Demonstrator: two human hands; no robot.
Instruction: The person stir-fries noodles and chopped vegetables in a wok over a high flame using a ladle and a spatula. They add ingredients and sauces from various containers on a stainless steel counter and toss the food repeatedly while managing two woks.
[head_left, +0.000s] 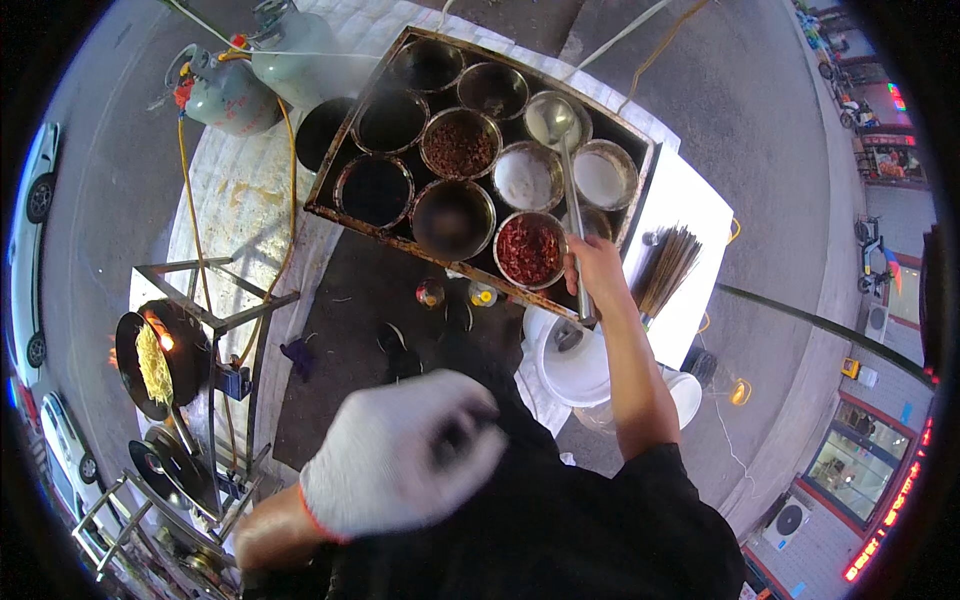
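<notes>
My right hand (598, 268), bare, grips the handle of a metal ladle (553, 120). The ladle's bowl hangs over a round pot of pale seasoning in the far right of a metal rack (405, 241). Just left of that hand, a pot of dark red chilli paste (529, 251) sits in the rack. Two pots of white granules, one white pot (527, 177) and another white pot (604, 175), stand either side of the handle. My left hand (405, 454), in a white knit glove, is blurred before my body, its fingers curved away from the thumb, nothing visible in it.
At left, a wok (131, 356) of noodles (152, 364) sits over flame on a metal frame stand (217, 319). Gas cylinders (232, 94) with hoses stand beyond. Whisk-like bamboo brush (670, 270) lies on a white board (697, 202). A white bucket (574, 367) stands below.
</notes>
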